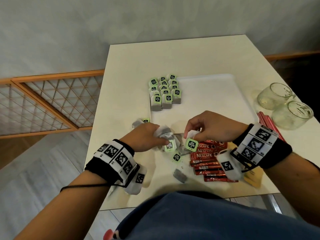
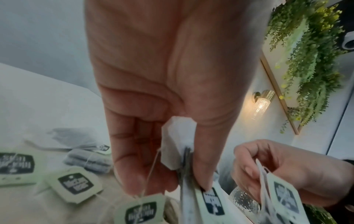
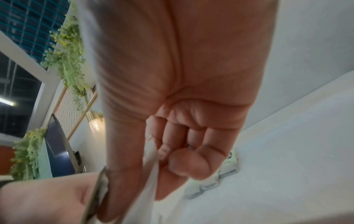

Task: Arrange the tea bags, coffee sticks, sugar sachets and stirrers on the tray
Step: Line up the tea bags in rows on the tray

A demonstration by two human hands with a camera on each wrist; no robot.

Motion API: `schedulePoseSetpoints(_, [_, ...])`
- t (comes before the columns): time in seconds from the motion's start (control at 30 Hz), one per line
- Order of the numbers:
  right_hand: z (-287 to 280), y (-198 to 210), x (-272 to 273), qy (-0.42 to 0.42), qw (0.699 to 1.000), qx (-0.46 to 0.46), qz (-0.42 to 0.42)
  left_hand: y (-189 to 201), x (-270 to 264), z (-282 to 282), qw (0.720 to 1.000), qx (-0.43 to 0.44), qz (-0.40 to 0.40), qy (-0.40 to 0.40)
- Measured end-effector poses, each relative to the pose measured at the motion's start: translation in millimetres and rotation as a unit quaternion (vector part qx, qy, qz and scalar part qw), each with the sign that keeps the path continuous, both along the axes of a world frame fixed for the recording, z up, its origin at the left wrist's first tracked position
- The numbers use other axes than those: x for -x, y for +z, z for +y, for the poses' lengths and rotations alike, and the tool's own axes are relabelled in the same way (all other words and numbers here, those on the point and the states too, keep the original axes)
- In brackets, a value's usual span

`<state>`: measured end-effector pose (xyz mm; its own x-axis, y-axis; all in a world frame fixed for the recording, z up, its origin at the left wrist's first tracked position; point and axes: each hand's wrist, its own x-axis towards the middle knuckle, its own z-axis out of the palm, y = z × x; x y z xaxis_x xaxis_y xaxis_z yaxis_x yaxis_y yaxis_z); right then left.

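Observation:
A white tray [image 1: 207,94] lies mid-table with several green-tagged tea bags [image 1: 164,92] in rows at its left end. Just in front of the tray, my left hand [image 1: 147,137] grips a bunch of tea bags [image 1: 166,134], one tag [image 1: 169,145] dangling below; in the left wrist view the bags [image 2: 178,144] sit between thumb and fingers. My right hand [image 1: 207,127] pinches one tea bag [image 1: 192,134] whose green tag [image 1: 191,144] hangs on its string. Loose tea bags [image 1: 180,175] lie below. Red coffee sticks [image 1: 207,160] lie under my right wrist.
Two glass jars [image 1: 280,104] lie on their sides at the right, with red stirrers [image 1: 266,122] beside them. Tan sachets [image 1: 252,177] peek out near the table's front right. One tea bag [image 1: 140,122] lies left of the tray. The table edge is close to my body.

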<state>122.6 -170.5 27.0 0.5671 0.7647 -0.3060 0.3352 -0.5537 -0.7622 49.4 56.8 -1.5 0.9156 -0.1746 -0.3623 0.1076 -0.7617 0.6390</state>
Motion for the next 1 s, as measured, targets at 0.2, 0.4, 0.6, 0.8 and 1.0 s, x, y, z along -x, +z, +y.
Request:
schedulePoseSetpoints(0.2, [14,-13,-3,-0.030,0.998,-0.048,0.019,-1,-3,-12,0.982,0.157,0.073,0.075])
schedulePoseSetpoints(0.4, [20,-18,-7,-0.091,0.990,-0.080,0.075,1,-5,-19,0.941,0.299,0.112,0.115])
schedulePoseSetpoints(0.6, [19,-16,-9,-0.147,0.973,-0.129,0.120,-8,-11,-18,0.929,0.320,0.104,0.152])
schedulePoseSetpoints(0.8, [15,-13,-8,-0.137,0.984,-0.095,0.056,-7,-12,-17,0.913,0.361,0.096,0.165])
schedulePoseSetpoints(1.0, [20,-22,-6,-0.129,0.990,-0.055,0.007,-5,-13,-22,0.902,0.379,0.097,0.183])
